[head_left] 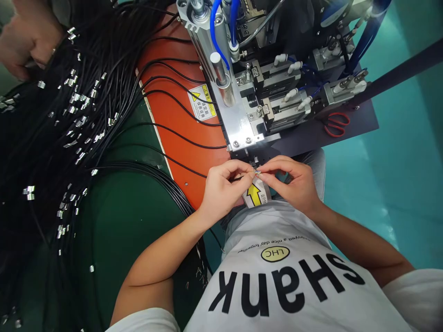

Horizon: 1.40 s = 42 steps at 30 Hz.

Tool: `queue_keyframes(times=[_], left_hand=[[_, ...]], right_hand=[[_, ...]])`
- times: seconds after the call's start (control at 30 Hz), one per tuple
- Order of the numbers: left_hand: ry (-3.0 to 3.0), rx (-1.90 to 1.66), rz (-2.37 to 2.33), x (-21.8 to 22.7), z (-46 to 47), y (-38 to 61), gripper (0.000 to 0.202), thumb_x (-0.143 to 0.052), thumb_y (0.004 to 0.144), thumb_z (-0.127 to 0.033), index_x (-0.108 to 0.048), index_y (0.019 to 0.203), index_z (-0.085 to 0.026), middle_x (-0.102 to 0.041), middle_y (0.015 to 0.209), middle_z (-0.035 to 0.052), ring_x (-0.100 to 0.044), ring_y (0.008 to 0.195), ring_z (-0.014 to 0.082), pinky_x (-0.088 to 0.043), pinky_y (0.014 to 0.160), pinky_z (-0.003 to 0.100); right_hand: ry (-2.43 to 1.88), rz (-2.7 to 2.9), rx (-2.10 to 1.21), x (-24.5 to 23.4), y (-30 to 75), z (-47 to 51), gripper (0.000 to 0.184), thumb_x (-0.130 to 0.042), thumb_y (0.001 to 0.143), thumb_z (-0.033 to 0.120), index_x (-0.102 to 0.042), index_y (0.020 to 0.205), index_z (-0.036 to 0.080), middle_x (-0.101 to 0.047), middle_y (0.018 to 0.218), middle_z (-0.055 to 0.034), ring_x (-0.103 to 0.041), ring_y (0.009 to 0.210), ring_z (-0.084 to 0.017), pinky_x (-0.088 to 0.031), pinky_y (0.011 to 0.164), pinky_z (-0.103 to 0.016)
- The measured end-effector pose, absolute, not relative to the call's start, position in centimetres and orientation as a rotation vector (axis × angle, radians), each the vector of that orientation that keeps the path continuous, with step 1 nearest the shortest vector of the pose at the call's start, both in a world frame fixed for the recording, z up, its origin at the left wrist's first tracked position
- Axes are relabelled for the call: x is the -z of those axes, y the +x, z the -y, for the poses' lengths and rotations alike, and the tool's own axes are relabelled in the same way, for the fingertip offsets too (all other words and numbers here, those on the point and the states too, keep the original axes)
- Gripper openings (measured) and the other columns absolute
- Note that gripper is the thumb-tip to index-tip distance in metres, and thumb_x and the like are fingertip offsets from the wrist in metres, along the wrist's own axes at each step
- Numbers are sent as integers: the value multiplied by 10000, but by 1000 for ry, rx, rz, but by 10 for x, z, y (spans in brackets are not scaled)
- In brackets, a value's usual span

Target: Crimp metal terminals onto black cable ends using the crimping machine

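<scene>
My left hand (223, 186) and my right hand (294, 177) meet just in front of the machine, fingertips pinched together. Between them is the end of a thin black cable (238, 177) with a small silver metal tip (258, 172). The left hand pinches the cable, the right hand pinches the tip from the other side. Both hands hover over a yellow arrow label (254, 194) at the edge of the orange plate (180, 120). The machine's metal head (238, 122) stands right above my fingers.
A big heap of black cables with silver ends (69, 120) covers the green table (117, 221) on the left. Another person's hand (26, 39) rests at the top left. Red scissors (336, 124) lie on the machine base. The floor (398, 175) on the right is teal.
</scene>
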<state>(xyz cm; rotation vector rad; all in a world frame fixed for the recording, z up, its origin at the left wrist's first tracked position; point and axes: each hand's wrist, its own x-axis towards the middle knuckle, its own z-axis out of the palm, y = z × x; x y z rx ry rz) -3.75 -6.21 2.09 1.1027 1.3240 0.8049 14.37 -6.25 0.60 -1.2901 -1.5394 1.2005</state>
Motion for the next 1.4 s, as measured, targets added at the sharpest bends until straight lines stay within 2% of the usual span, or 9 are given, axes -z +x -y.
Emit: queue_keyframes(times=[0.2, 0.3, 0.43, 0.57, 0.73, 0.87, 1.0, 1.2, 1.4], left_hand=[[1134, -794, -1338, -20, 63, -36, 78, -694, 806, -214, -685, 786, -140, -588, 628, -15, -490, 548, 69, -403, 496, 175], [1198, -771, -1354, -18, 64, -37, 91, -687, 824, -231, -690, 802, -143, -613, 663, 1, -517, 567, 82, -427, 506, 187], [1531, -760, -1317, -14, 68, -45, 117, -642, 881, -244, -701, 949, -169, -666, 848, 44, -604, 744, 129, -510, 641, 229], [1999, -753, -1267, -7, 72, -61, 170, -554, 931, -164, -645, 1072, -190, -638, 970, 67, -601, 910, 154, -525, 808, 271], [2226, -802, -1277, 12, 65, -73, 233, -520, 935, -120, -621, 1133, -192, -601, 918, 55, -603, 849, 142, -525, 739, 247], [2252, -789, -1321, 22, 60, -73, 242, -500, 943, -129, -618, 1145, -189, -595, 944, 72, -618, 931, 168, -540, 775, 274], [2254, -762, -1335, 22, 60, -73, 242, -492, 946, -141, -617, 1147, -194, -609, 941, 76, -629, 968, 185, -547, 779, 283], [2327, -700, -1312, 18, 59, -74, 316, -418, 962, -127, -626, 1189, -200, -604, 874, 66, -647, 938, 180, -531, 692, 248], [2335, -676, -1323, 18, 59, -73, 331, -403, 968, -149, -634, 1198, -207, -586, 865, 68, -641, 938, 187, -552, 747, 277]], right_hand=[[-1339, 1531, -1152, -6, 139, 63, 27, -738, 820, 200, -742, 822, 227, -724, 830, -8, -648, 769, -154, -495, 641, -288], [-1348, 1533, -1142, -4, 137, 62, 75, -699, 841, 185, -703, 773, 213, -696, 778, 2, -614, 718, -139, -477, 634, -284], [-1370, 1505, -1254, -1, 143, 59, 82, -654, 870, 196, -672, 790, 199, -667, 755, 10, -602, 686, -129, -471, 658, -287], [-1452, 1441, -1381, 4, 152, 52, 95, -656, 871, 241, -671, 793, 189, -676, 767, -4, -601, 683, -134, -463, 648, -287], [-1448, 1346, -1480, 24, 147, 38, 135, -686, 845, 290, -676, 772, 177, -666, 731, -8, -585, 643, -131, -458, 614, -282], [-1469, 1307, -1482, 34, 142, 30, 159, -706, 830, 309, -675, 758, 171, -660, 713, -8, -576, 631, -123, -461, 622, -281], [-1475, 1293, -1517, 36, 143, 28, 182, -719, 819, 335, -671, 751, 173, -667, 718, -11, -580, 635, -127, -465, 615, -282], [-1453, 1320, -1525, 39, 144, 26, 183, -715, 823, 345, -673, 757, 180, -677, 725, -17, -582, 643, -136, -475, 611, -289], [-1457, 1372, -1498, 38, 145, 25, 160, -713, 823, 330, -676, 768, 184, -674, 714, -8, -585, 630, -131, -470, 603, -281]])
